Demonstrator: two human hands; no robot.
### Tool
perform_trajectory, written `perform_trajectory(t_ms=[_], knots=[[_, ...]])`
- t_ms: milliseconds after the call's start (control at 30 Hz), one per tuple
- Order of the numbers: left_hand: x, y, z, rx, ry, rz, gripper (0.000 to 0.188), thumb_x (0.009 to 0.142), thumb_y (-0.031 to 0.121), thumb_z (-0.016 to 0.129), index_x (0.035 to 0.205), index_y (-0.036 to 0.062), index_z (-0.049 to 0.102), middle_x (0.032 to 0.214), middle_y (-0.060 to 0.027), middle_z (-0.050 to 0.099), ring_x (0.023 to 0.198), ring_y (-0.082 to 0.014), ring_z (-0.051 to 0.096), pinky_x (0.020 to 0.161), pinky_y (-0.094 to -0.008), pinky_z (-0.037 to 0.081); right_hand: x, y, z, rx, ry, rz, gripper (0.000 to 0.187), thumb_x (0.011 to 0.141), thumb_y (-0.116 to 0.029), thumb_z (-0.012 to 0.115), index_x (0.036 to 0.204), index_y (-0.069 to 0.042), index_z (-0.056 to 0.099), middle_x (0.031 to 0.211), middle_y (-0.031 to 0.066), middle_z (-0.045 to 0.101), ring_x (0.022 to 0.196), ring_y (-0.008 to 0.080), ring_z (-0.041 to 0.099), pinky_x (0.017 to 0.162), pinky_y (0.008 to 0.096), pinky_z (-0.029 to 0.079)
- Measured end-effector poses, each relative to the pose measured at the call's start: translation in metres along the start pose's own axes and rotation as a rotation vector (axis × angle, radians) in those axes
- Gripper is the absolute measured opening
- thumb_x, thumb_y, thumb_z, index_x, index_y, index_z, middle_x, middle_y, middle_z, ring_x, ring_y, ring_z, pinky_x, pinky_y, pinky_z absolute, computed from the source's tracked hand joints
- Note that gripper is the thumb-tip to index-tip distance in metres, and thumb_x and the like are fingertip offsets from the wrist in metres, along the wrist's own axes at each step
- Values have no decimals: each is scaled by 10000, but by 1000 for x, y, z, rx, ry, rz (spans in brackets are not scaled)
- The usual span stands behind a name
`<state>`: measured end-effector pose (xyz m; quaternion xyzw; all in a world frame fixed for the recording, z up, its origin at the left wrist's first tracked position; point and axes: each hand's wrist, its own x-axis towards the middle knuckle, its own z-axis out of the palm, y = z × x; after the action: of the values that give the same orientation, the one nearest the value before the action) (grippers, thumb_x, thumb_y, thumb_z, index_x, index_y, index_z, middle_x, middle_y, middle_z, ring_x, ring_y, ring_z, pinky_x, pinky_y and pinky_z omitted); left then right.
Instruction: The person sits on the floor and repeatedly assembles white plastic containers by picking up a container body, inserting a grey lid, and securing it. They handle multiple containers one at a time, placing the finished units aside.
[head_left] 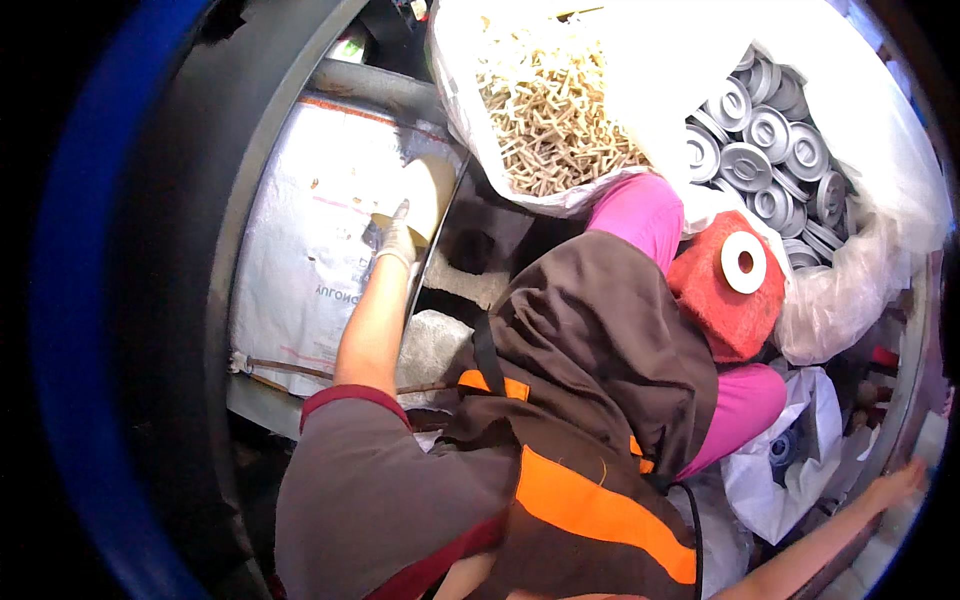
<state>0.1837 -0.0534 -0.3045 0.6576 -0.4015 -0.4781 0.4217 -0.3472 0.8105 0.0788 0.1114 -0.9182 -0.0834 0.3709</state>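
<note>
On the left, my left hand (397, 237) wears a pale glove. Its thumb lies along a cream, rounded piece (432, 190), washed out by the light, and the fingers underneath are hidden. Hand and piece are over a board covered with a white printed sheet (290, 230). My right hand (900, 484) reaches out to the far right rim of the view, beside a pale ledge (905, 520). It is small and blurred there, and I cannot make out its fingers or anything in them.
At the top stands a white sack of short beige sticks (560, 130). A clear bag of grey round lids (768, 130) is to its right. Near my knees lies a red wrapped roll with a white ring (744, 262). A concrete block (465, 285) borders the board.
</note>
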Motion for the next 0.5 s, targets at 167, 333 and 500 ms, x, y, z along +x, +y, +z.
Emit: perform_trajectory(t_ms=[167, 333, 500], knots=[[40, 36, -6, -295, 125, -142, 606, 866, 407, 571, 1184, -104, 497, 1127, -212, 593, 926, -320, 625, 832, -390, 524, -21, -225, -41, 1370, -412, 647, 429, 959, -298, 462, 1287, -22, 472, 1294, 98, 509, 1176, 206, 495, 944, 333, 379], [29, 134, -23, -781, -458, -154, 572, 935, 448, 440, 1238, -36, 489, 1222, -187, 565, 1044, -324, 596, 914, -418, 478, -73, -328, -37, 1315, -430, 490, 435, 949, -295, 473, 1313, -58, 452, 1277, 60, 513, 1131, 161, 513, 893, 277, 383], [-135, 194, 69, -533, -865, 100, 414, 970, 312, 401, 1234, 9, 498, 1213, -128, 569, 1078, -230, 560, 969, -356, 445, -109, -428, -78, 1548, -577, 87, 575, 842, -177, 636, 1343, -24, 400, 1304, 107, 472, 1137, 215, 508, 982, 354, 385]])
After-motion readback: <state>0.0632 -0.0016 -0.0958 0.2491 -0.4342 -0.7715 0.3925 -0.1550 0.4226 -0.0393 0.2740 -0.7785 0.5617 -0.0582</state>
